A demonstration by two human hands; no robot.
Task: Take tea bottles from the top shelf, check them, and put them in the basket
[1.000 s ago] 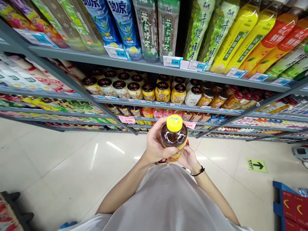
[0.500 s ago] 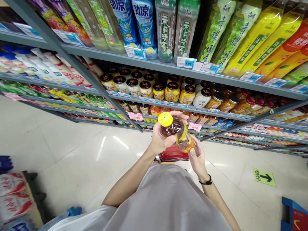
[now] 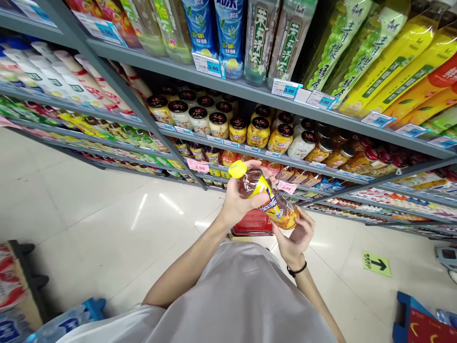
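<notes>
A bottle of dark tea (image 3: pixel 273 202) with a yellow cap and a yellow label lies tilted between my two hands, in front of the shelves. My left hand (image 3: pixel 238 200) is wrapped round its upper part, just below the cap, with the thumb across the label. Around the bottle's base curl the fingers of my right hand (image 3: pixel 294 236), which has a black band at the wrist. Behind and below the bottle a red basket (image 3: pixel 252 223) shows in part.
Grey shelves (image 3: pixel 235 78) hold rows of drink bottles above and lidded jars (image 3: pixel 259 132) below. Pink price tags (image 3: pixel 198 165) hang at the lower edge. Packed goods (image 3: pixel 67 319) stand at the lower left, a blue-and-red stand (image 3: pixel 424 319) at the lower right. A green arrow sign (image 3: pixel 376 263) lies on the floor.
The bottle has turned and lies more sideways, its label now facing me more fully. My right hand has shifted slightly right at the base. The view has moved a little.
</notes>
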